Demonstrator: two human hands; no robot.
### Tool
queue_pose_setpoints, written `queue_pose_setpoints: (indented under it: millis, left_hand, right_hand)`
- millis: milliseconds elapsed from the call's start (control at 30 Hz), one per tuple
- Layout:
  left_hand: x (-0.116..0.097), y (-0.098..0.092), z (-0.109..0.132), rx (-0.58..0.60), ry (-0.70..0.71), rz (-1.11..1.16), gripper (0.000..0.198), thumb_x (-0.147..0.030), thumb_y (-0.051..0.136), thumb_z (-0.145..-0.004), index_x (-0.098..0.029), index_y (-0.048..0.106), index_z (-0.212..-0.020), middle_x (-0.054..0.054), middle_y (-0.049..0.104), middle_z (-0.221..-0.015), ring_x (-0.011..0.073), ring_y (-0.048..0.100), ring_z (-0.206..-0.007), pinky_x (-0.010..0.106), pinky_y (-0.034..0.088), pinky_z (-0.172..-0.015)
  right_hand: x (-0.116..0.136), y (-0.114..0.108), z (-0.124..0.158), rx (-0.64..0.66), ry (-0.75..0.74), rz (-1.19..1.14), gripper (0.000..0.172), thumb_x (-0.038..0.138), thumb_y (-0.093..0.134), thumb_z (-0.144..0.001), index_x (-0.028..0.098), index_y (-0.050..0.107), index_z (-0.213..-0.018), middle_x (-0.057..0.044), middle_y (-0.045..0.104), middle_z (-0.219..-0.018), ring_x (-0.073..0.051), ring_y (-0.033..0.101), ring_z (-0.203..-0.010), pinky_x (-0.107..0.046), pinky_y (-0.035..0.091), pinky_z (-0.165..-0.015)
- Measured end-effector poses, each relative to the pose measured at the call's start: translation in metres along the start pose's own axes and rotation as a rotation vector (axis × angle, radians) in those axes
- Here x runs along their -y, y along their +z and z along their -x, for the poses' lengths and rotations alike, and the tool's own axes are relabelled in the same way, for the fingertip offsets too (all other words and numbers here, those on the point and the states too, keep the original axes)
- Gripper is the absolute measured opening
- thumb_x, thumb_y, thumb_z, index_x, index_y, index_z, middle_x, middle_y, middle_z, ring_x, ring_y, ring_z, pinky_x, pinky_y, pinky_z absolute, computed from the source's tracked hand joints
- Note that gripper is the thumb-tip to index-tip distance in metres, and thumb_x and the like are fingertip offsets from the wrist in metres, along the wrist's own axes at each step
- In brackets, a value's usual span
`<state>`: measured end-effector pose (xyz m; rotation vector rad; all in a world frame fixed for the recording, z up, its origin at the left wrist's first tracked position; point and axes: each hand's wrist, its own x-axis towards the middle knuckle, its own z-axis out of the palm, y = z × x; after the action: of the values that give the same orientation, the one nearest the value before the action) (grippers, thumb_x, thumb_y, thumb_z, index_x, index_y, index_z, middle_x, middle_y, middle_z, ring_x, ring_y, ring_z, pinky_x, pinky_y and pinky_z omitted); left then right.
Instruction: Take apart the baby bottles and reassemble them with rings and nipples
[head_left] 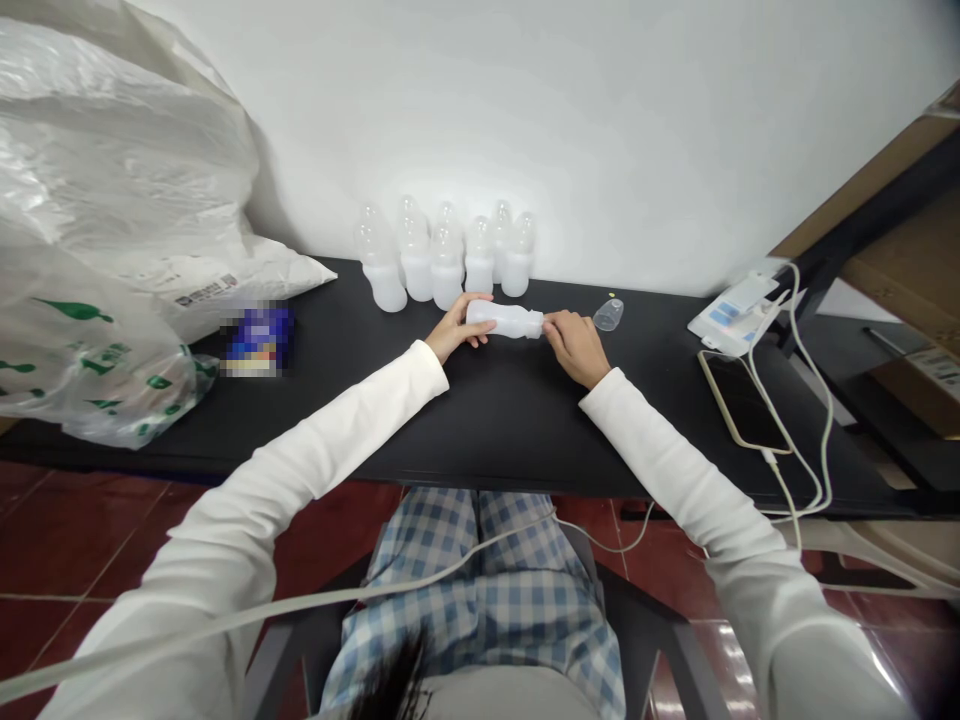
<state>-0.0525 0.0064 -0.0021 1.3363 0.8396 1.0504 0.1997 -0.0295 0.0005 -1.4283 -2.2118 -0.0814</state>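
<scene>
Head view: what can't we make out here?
Neck of the white plastic bottle lying flat: hidden by the right hand; capped or not, unclear.
Blue rectangular packet: blurred, label unreadable.
Back row of upright translucent capped bottles: hidden by front ones, count unsure.
Brown cardboard box: cut off by right edge.

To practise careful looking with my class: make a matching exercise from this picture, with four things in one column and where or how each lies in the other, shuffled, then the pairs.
Things
1 uncapped bottle
2 capped bottles
3 clear cap
4 phone

Places
A upright, grouped by the wall
B flat near the right end of the table
C on its side between the left hand and right hand
D loose, just right of the right hand

Pairs: 1-C, 2-A, 3-D, 4-B
</scene>
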Motion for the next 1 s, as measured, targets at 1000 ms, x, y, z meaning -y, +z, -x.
queue_pose_setpoints:
  millis: [1000]
  left_hand:
    - [0.004, 0.007, 0.013, -0.021, 0.563, -0.525, 0.026, -0.042, 0.071, -0.084, -0.023, 0.055, -0.088, 0.011, 0.064, -0.124, 0.0260, 0.060, -0.123, 0.046, 0.046, -0.107]
  right_hand:
    - [-0.005, 0.000, -0.002, -0.027, -0.176, -0.179, 0.057, 0.066, 0.043, -0.096, 0.022, 0.057, -0.130, -0.012, 0.064, -0.102, -0.028, 0.059, -0.092, -0.043, 0.048, -0.086]
